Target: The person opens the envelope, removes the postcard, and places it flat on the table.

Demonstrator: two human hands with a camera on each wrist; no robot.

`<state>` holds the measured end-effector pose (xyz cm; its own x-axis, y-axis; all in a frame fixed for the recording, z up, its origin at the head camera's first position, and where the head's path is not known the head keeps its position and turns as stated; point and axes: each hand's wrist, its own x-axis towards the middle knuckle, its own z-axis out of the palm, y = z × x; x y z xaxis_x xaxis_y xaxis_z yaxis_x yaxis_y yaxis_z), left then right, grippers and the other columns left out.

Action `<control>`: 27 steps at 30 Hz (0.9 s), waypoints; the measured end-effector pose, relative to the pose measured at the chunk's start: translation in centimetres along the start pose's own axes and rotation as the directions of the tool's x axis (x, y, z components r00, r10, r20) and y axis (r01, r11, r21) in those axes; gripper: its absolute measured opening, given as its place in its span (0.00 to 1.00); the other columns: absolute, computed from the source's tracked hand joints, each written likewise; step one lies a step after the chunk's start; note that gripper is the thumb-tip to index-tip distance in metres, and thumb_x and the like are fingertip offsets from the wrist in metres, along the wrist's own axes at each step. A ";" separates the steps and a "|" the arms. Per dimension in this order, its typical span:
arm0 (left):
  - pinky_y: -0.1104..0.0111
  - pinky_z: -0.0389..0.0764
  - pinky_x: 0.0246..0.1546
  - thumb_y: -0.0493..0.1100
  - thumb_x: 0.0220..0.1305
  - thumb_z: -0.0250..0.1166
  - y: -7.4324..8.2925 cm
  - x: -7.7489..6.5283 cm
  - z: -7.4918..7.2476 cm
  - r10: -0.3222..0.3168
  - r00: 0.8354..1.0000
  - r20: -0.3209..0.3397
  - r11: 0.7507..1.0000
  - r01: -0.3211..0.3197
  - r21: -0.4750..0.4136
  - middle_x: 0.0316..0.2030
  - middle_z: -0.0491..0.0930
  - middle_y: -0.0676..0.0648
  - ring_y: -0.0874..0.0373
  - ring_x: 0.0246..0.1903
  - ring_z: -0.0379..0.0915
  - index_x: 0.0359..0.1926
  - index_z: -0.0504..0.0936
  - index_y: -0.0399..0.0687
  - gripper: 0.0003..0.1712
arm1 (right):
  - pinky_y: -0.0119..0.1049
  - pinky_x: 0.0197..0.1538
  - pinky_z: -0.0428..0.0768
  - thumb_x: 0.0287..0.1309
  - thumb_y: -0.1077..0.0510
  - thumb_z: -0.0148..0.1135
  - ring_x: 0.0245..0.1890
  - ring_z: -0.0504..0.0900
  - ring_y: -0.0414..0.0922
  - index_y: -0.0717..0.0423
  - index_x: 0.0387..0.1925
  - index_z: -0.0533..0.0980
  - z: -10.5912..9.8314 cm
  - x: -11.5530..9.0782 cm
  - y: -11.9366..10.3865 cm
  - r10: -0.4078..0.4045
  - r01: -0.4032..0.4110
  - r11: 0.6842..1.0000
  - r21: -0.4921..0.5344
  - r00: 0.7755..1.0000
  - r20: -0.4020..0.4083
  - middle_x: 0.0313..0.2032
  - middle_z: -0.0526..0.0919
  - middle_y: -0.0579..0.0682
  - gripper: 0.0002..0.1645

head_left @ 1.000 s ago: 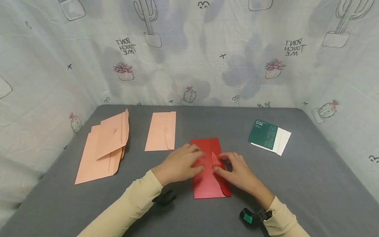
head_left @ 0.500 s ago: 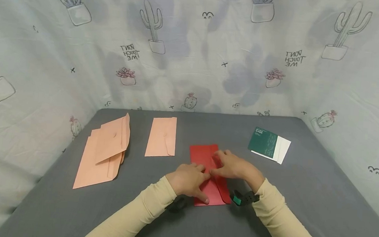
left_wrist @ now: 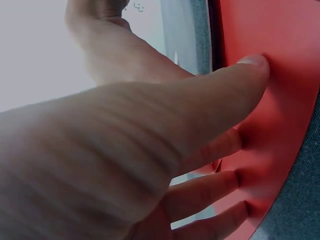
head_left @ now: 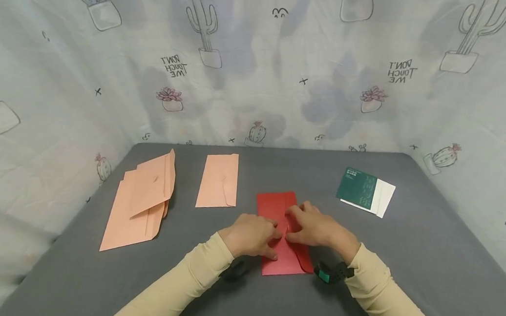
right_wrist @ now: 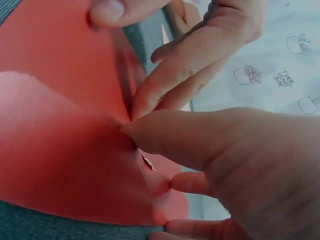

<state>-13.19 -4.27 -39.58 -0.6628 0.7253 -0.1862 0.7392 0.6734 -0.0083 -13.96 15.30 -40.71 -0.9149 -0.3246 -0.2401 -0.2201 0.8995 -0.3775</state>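
Observation:
A red paper envelope (head_left: 273, 206) lies on the dark grey table with its flap (head_left: 302, 258) along the right side. My left hand (head_left: 252, 234) rests on its left part, thumb and fingertips spread and pressing the paper in the left wrist view. My right hand (head_left: 320, 230) is at the flap; the right thumb's tip (right_wrist: 137, 132) touches the flap's edge near the middle, and other right fingertips (right_wrist: 177, 182) rest on the paper beyond. A small cut slit (right_wrist: 148, 162) shows beside the thumb. The right index fingertip is hidden in the right wrist view.
Several peach envelopes (head_left: 132, 213) lie stacked at the left, the upper one raised. A single peach envelope (head_left: 216, 180) lies at the back middle. At the back right are a green card (head_left: 356, 187) and white cards (head_left: 384, 196). A patterned curtain (head_left: 258, 80) borders the table.
My left hand has come down and nearer onto the envelope. The flap's tip, raised a second ago, is now mostly hidden by my right hand, whose wrist has moved slightly left.

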 end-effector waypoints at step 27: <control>0.66 0.79 0.34 0.54 0.60 0.73 -1.4 0.0 -0.6 -0.012 0.998 0.058 0.988 0.021 -0.153 0.49 0.81 0.51 0.59 0.40 0.76 0.51 0.87 0.59 0.18 | 0.47 0.51 0.80 0.62 0.69 0.57 0.51 0.77 0.53 0.62 0.67 0.69 -2.4 -0.2 2.0 -0.071 0.073 0.996 0.047 0.997 -0.031 0.57 0.79 0.60 0.31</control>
<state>-14.29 -5.07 -39.00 -0.6635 0.7078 -0.2425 0.6985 0.7021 0.1381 -14.99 17.88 -39.31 -0.9070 -0.3787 -0.1844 -0.2700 0.8587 -0.4356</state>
